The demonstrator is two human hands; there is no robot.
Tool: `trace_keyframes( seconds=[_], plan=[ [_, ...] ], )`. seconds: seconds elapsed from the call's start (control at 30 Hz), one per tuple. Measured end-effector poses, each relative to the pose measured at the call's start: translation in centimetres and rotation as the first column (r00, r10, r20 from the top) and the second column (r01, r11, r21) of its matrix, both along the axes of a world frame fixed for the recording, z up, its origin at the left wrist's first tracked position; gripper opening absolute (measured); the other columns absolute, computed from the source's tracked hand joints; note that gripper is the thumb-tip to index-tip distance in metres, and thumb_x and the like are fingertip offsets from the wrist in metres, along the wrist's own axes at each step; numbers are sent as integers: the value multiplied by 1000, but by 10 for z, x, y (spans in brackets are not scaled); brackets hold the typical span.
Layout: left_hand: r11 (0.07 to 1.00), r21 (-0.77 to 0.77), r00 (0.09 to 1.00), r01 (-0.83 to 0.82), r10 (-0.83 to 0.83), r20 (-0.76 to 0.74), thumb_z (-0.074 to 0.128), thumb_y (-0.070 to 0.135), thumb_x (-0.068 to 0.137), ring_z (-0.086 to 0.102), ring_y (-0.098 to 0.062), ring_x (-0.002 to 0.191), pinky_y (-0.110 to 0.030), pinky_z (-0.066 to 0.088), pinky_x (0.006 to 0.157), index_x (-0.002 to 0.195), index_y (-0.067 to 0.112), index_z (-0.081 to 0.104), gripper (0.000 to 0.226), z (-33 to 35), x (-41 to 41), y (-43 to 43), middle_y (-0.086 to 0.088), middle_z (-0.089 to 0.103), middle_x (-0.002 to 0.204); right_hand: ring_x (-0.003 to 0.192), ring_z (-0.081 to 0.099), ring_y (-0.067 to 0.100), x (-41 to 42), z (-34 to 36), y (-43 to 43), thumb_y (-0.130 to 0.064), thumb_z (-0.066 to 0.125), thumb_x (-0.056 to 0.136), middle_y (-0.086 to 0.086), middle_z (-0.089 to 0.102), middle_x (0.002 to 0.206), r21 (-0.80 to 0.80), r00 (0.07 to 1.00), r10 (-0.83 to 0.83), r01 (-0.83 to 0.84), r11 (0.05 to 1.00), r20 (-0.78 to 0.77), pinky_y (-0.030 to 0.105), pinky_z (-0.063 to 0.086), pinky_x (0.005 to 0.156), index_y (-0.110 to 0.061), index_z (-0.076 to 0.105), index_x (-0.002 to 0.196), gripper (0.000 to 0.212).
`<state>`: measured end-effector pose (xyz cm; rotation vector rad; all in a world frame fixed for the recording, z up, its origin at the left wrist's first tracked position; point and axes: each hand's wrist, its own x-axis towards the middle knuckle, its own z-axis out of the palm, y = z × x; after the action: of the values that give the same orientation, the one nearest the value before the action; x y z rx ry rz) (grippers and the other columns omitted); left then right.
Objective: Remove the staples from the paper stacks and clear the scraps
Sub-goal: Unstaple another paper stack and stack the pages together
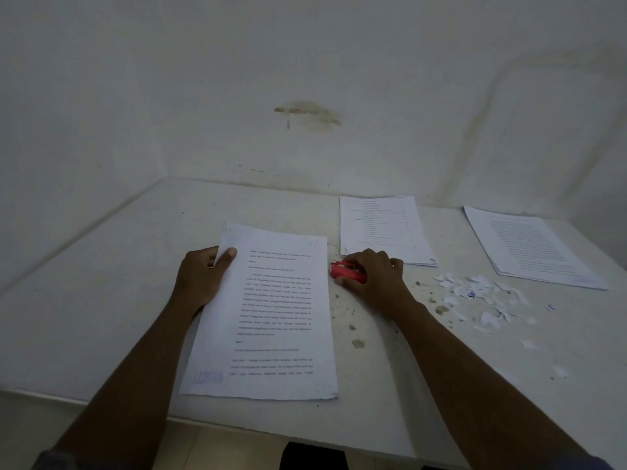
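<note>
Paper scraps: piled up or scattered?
Scattered: the paper scraps lie spread loosely over the table, right of the right hand.

The near paper stack is showing matt white printed paper, smooth on top and slightly ragged along its lower edge. The middle paper stack and the far-right paper stack are looking like the same matt paper. The scraps are showing as torn thin white paper, some carrying blue ink. The staple remover is showing red plastic with a faint sheen. The surface is looking matt, off-white, pitted and blotched. The wall is appearing matt and painted, carrying a brownish stain.
</note>
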<state>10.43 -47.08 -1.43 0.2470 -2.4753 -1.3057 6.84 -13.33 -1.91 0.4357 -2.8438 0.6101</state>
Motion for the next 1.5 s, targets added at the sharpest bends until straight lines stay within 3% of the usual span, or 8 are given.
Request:
trace_keyframes(
  seconds=[0.2, 0.37, 0.53, 0.63, 0.8, 0.93, 1.03, 1.5],
  plan=[
    [999, 5, 999, 38, -38, 4, 58, 42, 96, 66, -31, 70, -27, 46, 58, 83, 2, 69, 44, -2, -5, 7, -9, 70, 75, 93, 61, 15, -6, 11, 5, -56, 49, 97, -3, 62, 105, -411, 992, -120, 97, 907, -31, 35, 50, 84, -20, 56, 113, 40],
    [995, 26, 995, 99, -98, -19, 58, 44, 95, 66, -31, 69, -29, 46, 60, 85, -4, 68, 50, -3, -20, 41, -16, 71, 78, 84, 64, 18, -10, 56, 0, -53, 25, 105, 5, 66, 94, -790, 969, -162, 246, 561, 186, 32, 56, 71, -11, 55, 110, 52],
    [979, 32, 979, 203, -202, -28, 59, 41, 95, 58, -15, 54, -17, 41, 51, 73, 1, 66, 46, -1, -31, 91, -5, 65, 64, 93, 66, 21, -30, 86, -12, -54, 32, 104, 5, 69, 96, -910, 946, -66, 325, 258, 319, 39, 56, 87, -26, 55, 100, 37],
    [958, 30, 958, 286, -284, -48, 59, 39, 96, 58, 1, 51, -7, 41, 48, 77, 9, 69, 37, 0, -38, 118, 5, 66, 67, 96, 66, 22, -43, 87, -25, -52, 34, 104, 7, 69, 101, -896, 938, -51, 342, 282, 342, 37, 57, 86, -24, 55, 99, 36],
    [915, 82, 919, 395, -393, -40, 59, 41, 95, 71, -10, 79, -21, 59, 69, 108, 13, 73, 34, -1, -48, 137, 3, 73, 96, 94, 64, 18, -54, 76, -42, -50, 28, 105, 1, 67, 99, -860, 940, -80, 336, 384, 331, 28, 51, 76, -19, 49, 113, 39],
    [908, -5, 908, 419, -419, -15, 59, 43, 94, 68, -6, 73, -11, 54, 62, 98, 15, 73, 32, -13, -57, 139, 4, 72, 89, 86, 64, 9, -63, 63, -42, -52, 25, 105, -5, 67, 94, -831, 955, -140, 297, 470, 262, 24, 48, 71, -16, 37, 130, 46],
    [893, -31, 893, 449, -449, -24, 58, 44, 94, 70, -15, 73, -24, 58, 68, 94, 9, 75, 38, -18, -61, 139, -3, 75, 86, 84, 65, 8, -69, 58, -47, -53, 25, 105, -6, 68, 89, -811, 958, -148, 286, 510, 245, 24, 49, 71, -14, 34, 130, 47],
    [883, 4, 882, 469, -469, -51, 60, 40, 94, 70, -7, 74, -18, 57, 68, 99, 12, 77, 33, -22, -65, 135, 3, 76, 89, 80, 70, 10, -87, 38, -45, -55, 23, 103, -1, 75, 89, -761, 943, -116, 321, 563, 311, 28, 51, 76, -12, 49, 126, 55]
  ],
)
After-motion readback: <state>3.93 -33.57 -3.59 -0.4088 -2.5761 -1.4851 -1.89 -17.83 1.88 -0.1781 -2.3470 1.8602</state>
